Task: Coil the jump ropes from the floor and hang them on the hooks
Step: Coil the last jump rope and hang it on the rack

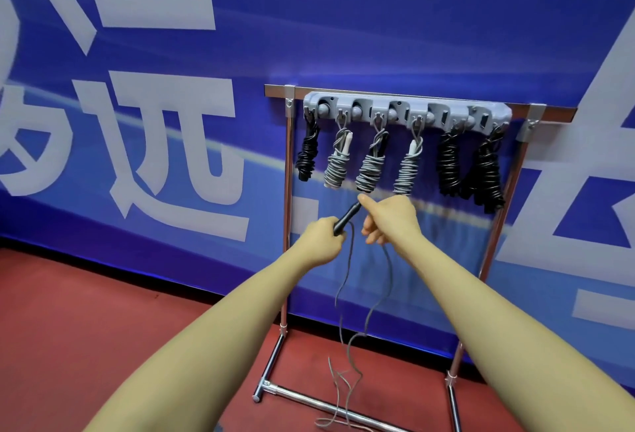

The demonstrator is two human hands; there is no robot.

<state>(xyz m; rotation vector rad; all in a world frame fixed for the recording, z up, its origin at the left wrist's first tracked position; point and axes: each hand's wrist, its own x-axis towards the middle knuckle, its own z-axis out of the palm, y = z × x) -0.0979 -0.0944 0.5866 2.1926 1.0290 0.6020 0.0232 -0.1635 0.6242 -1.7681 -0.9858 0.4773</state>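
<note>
My left hand (323, 237) grips a black jump-rope handle (347, 218) that points up and to the right. My right hand (388, 217) holds the grey cord of the same rope, thumb near the handle's tip. The grey cord (347, 339) hangs in two strands from my hands and trails onto the red floor in a loose tangle. Above my hands, a grey hook rail (405, 112) on a metal rack carries several coiled ropes: black ones (307, 153) at the left and right ends, grey ones (371, 165) in the middle.
The chrome rack (288, 211) stands on the red floor (103, 311) against a blue banner wall (240, 53). Its base bar (309, 397) lies across the floor under the trailing cord.
</note>
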